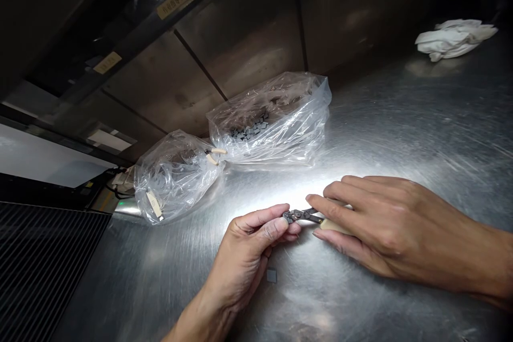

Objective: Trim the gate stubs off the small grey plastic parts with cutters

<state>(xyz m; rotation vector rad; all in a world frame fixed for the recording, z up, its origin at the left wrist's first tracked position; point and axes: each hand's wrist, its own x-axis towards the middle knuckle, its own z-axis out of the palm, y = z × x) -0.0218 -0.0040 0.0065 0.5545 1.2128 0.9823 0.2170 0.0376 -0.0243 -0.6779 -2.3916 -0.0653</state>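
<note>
My right hand [385, 224] is wrapped round the pale handles of small pliers [306, 216], whose dark metal head points left. Between the thumb and fingers of my left hand [250, 248] is a small dark grey piece [287, 216], touching the jaws of the pliers. Fingertips partly hide this piece. A small grey square [271, 276] lies on the metal table [160, 278], just right of my left hand's edge.
A clear plastic bag [296, 139] with several small grey pieces [250, 131] stands beyond my hands. Left of it is another clear bag [172, 187], with a second pale-handled tool [216, 151] between them. A crumpled white cloth [455, 40] lies at the far right.
</note>
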